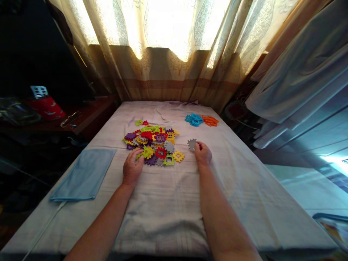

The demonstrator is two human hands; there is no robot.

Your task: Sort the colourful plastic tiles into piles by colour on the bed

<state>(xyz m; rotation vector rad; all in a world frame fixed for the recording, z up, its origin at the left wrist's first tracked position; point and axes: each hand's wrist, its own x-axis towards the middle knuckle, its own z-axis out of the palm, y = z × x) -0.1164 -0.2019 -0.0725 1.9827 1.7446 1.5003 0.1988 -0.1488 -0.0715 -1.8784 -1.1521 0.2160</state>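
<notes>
Head view: A person's two bare forearms reach out over a bed (pixel 244 188) covered with a pale sheet, below a backlit curtain (pixel 168 58) at the far end. The right hand (pixel 202 154) lies just right of the bed's middle, its fingers (pixel 198 146) pinched on the edge of a grey piece (pixel 191 144), a round-toothed plastic tile held at the sheet, just beside the right edge of the pile and apart from it. The left hand (pixel 132 168) rests palm down at the near left edge of a pile of coloured pieces (pixel 154 143), which lies in the middle of the bed; its fingers curl onto a yellow-green piece (pixel 148 152) there, and whether they grip it cannot be told. A yellow piece (pixel 178 156) sits at the pile's near right edge, between the two hands. Towards the far right corner lie a small heap of blue pieces (pixel 193 119) and, touching it on the right, a heap of orange pieces (pixel 210 120). A folded blue cloth (pixel 85 174) lies along the left edge of the bed, near the left hand. Beyond that edge a red packet (pixel 47 107) sits on a dark shelf (pixel 89 112).
</notes>
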